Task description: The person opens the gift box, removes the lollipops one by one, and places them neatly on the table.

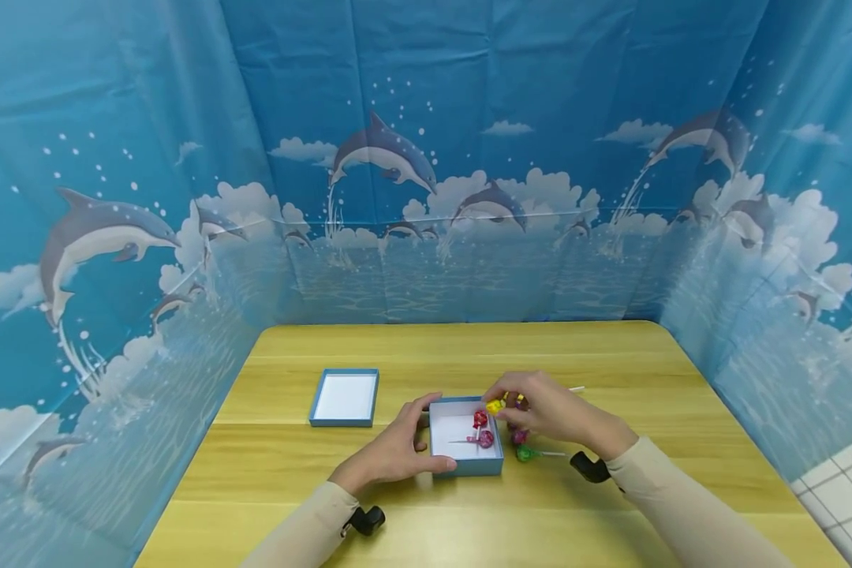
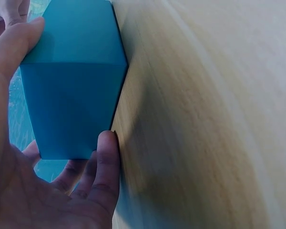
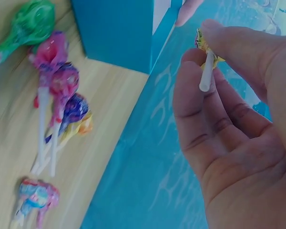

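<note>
An open blue box (image 1: 467, 465) with a white inside stands on the table; a red lollipop (image 1: 480, 419) and a pink one (image 1: 486, 439) lie in it. My left hand (image 1: 397, 450) grips the box at its left side, thumb on the near edge and fingers around the far left corner, as the left wrist view shows along the blue wall (image 2: 74, 105). Over the box's right rim, my right hand (image 1: 547, 406) pinches a yellow lollipop (image 1: 495, 406) between thumb and fingers. Its white stick (image 3: 207, 71) points back toward the palm in the right wrist view.
Right of the box lie several lollipops: a green one (image 3: 35, 21), pink ones (image 3: 52, 52), a purple one (image 3: 75, 107) and a blue-and-pink one (image 3: 35, 193) apart from them. The box's lid (image 1: 344, 397) lies inside up at the left. A dolphin-print curtain (image 1: 426, 268) borders the wooden table (image 1: 255, 489).
</note>
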A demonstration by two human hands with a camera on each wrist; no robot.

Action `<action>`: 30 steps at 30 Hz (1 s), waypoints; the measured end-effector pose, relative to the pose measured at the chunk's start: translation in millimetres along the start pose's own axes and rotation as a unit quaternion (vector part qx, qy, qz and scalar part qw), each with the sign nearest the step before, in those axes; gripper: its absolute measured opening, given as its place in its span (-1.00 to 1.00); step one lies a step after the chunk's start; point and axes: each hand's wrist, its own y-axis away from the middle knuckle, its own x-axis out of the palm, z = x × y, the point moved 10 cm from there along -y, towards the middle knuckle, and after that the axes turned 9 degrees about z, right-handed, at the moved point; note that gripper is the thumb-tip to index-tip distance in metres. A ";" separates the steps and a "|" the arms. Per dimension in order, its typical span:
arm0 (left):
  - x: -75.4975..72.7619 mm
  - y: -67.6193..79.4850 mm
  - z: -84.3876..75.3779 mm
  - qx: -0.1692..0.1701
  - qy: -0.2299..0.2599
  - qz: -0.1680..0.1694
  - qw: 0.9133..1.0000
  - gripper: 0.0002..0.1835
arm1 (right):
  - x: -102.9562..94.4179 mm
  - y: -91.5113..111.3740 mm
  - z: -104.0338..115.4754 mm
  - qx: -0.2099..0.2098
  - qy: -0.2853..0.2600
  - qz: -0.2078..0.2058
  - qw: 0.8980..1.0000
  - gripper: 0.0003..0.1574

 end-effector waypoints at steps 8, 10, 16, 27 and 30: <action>-0.7 1.4 0.7 -0.003 -0.003 0.000 1.000 0.27 | -3.6 11.7 -12.8 0.011 0.016 -0.010 1.000 -0.64; -1.2 1.6 -0.3 -0.002 -0.006 -0.001 1.000 0.26 | -5.1 15.3 -17.0 0.016 0.022 -0.013 1.000 -0.64; -1.0 2.7 -0.9 -0.007 -0.009 0.000 1.000 0.26 | -9.7 26.6 -31.7 0.031 0.032 -0.028 0.999 -0.63; -0.2 1.5 0.7 -0.004 -0.008 -0.001 1.000 0.27 | -16.0 48.8 -58.3 0.056 0.036 -0.054 0.996 -0.65; -0.9 1.3 0.2 -0.004 -0.009 -0.003 1.000 0.27 | -19.0 55.3 -65.5 0.074 0.036 -0.064 0.994 -0.66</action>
